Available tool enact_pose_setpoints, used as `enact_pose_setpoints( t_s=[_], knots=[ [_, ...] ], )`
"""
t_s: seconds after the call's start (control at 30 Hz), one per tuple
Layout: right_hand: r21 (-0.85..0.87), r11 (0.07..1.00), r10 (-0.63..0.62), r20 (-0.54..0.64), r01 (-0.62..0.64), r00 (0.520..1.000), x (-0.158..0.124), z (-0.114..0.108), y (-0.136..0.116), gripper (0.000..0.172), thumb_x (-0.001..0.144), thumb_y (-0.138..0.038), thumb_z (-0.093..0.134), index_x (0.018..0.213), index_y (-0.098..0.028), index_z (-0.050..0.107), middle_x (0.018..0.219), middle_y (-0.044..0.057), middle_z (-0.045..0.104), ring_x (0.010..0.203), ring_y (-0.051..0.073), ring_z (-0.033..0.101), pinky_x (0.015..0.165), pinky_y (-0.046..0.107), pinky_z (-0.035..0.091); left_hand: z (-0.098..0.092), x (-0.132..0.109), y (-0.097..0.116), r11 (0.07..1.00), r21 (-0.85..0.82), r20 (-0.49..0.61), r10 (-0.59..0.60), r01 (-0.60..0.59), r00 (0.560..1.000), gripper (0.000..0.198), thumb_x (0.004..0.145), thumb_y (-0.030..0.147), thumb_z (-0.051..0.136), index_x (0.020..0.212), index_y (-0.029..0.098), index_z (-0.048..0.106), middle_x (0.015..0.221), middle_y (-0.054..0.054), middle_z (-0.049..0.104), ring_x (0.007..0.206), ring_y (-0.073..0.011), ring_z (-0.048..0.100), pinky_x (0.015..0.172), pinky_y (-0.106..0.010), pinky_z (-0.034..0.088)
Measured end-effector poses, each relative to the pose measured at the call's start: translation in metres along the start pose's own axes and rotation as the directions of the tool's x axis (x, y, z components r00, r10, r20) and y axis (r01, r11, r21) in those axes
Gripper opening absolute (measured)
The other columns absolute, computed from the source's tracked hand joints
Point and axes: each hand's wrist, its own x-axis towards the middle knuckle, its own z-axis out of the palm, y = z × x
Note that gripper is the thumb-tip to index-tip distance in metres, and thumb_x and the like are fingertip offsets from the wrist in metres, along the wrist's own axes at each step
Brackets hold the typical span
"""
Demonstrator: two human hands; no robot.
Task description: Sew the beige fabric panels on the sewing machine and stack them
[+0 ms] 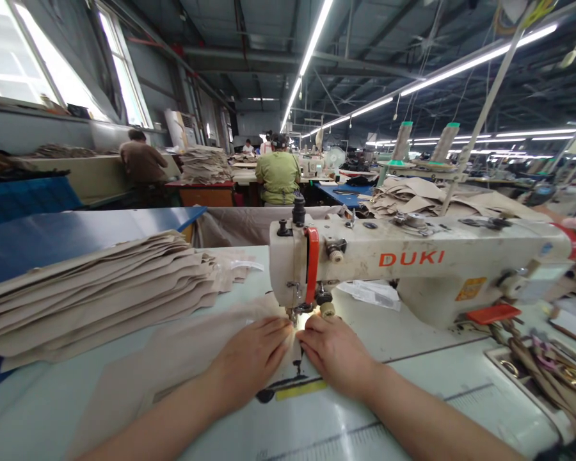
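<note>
A white sewing machine (355,256) marked DUKI stands before me, its needle area lit by a small lamp. My left hand (254,352) is at the left of the presser foot, fingers pressed together on a thin beige fabric piece (125,378). That piece trails left under my forearm and looks blurred. Close to the needle on the right, my right hand (336,352) has curled fingers, with thumb and fingertips pinched at the fabric's edge. The fingertips of both hands nearly meet, and they hide most of the seam spot.
Left of the machine lies a tall stack of beige fabric pieces (125,288). A recessed tray (513,371) at right holds straps and metal rings. Thread cones (403,142) stand behind the machine. A person in a green top (278,173) sits further ahead.
</note>
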Motion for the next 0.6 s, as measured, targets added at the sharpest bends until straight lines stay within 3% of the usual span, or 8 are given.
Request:
enact_pose_setpoints(
  t_s=[0.13,0.3,0.47,0.6],
  knots=[
    [-0.026,1.0,0.01,-0.004,-0.01,1.0,-0.001,0.003,0.0,0.016,0.093,-0.017,0.054,0.087,-0.017,0.069,0.084,0.005,0.065,0.077,0.019,0.054,0.072,0.03,0.041,0.004,0.006,-0.007,1.0,0.02,-0.004,0.011,-0.011,1.0,0.033,0.099,0.021,0.035,0.112,0.016,0.065,0.115,-0.009,0.07,0.112,-0.0202,0.062,0.101,-0.036,0.048],
    [0.011,0.999,-0.037,-0.092,0.038,0.995,-0.006,0.004,0.001,0.017,0.094,-0.018,0.052,0.086,-0.018,0.068,0.081,0.005,0.064,0.08,0.019,0.054,0.072,0.029,0.041,0.003,0.004,-0.009,0.998,0.061,0.03,-0.015,0.014,0.999,0.032,0.098,0.02,0.038,0.115,0.015,0.064,0.119,-0.009,0.068,0.114,-0.0205,0.061,0.102,-0.036,0.048],
    [0.11,0.987,-0.089,-0.223,0.116,0.971,-0.012,0.004,-0.001,0.019,0.092,-0.015,0.048,0.086,-0.017,0.065,0.076,0.005,0.062,0.077,0.019,0.052,0.072,0.029,0.04,-0.011,-0.03,0.004,0.995,0.028,0.072,-0.093,0.091,0.993,0.033,0.095,0.022,0.043,0.122,0.018,0.062,0.127,-0.007,0.065,0.116,-0.0198,0.061,0.103,-0.035,0.047],
    [0.168,0.973,-0.115,-0.258,0.161,0.959,-0.014,0.006,-0.004,0.019,0.092,-0.013,0.046,0.086,-0.017,0.064,0.077,0.006,0.063,0.077,0.019,0.053,0.072,0.029,0.04,-0.034,-0.059,0.024,0.991,0.008,0.161,-0.134,0.135,0.978,0.04,0.093,0.024,0.049,0.133,0.02,0.054,0.136,-0.007,0.058,0.122,-0.0209,0.057,0.104,-0.036,0.046]
  ],
)
